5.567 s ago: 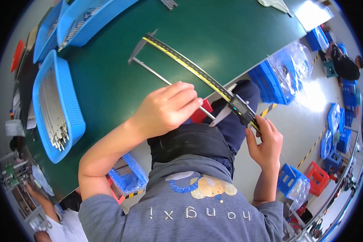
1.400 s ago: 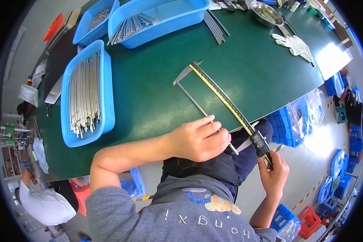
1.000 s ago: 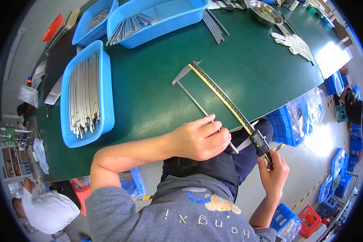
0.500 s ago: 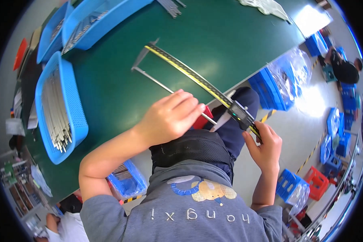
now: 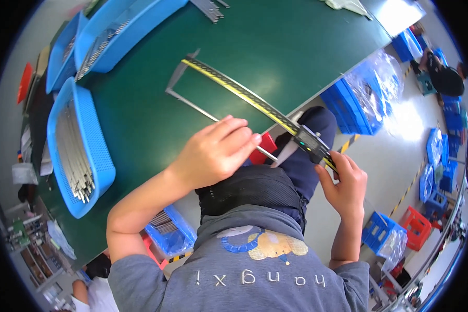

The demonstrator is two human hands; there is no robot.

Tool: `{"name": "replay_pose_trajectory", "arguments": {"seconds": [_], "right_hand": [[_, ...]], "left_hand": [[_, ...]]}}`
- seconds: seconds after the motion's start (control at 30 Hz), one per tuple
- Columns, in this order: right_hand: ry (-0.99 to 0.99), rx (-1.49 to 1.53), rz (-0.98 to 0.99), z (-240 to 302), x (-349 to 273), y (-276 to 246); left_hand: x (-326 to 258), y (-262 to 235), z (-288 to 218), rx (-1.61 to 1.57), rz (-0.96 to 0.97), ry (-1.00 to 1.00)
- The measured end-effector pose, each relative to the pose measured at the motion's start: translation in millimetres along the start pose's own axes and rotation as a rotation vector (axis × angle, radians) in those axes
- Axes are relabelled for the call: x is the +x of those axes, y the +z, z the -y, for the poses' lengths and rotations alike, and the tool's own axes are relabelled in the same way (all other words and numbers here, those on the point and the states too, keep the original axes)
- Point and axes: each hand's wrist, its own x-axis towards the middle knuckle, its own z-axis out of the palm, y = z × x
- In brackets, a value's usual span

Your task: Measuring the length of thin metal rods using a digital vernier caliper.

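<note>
My left hand (image 5: 218,151) is closed around the middle of a thin metal rod (image 5: 193,107), which slants from upper left to lower right. My right hand (image 5: 344,182) grips the near end of a long digital caliper (image 5: 239,92), by its dark display unit (image 5: 310,142). The caliper's jaws are spread wide. Between their tips lies the rod, its far end at the far jaw (image 5: 177,78) and its near end beside the sliding jaw (image 5: 286,152). Whether both ends touch is too fine to tell.
A blue basket (image 5: 107,161) of metal rods stands on the green table (image 5: 135,119) at left, more blue trays (image 5: 114,49) behind it. Loose rods (image 5: 207,9) and a white glove (image 5: 348,6) lie at the back. Blue crates (image 5: 348,104) stand right, beyond the table edge.
The rod's near end and the sliding jaw's tip appear slightly closer. Both hands keep their grips; the whole view has shifted a little.
</note>
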Motion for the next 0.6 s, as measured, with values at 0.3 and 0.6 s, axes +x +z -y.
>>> {"name": "replay_pose_trajectory", "arguments": {"seconds": [0.3, 0.6], "right_hand": [[0.003, -0.003, 0.043, -1.0, -3.3, -0.7], [0.009, 0.008, 0.031, -0.9, -3.4, -1.7]], "left_hand": [[-2.2, 4.3, -1.6, -0.034, -0.04, 0.025], [-1.8, 8.2, 1.3, -0.079, -0.075, 0.025]]}}
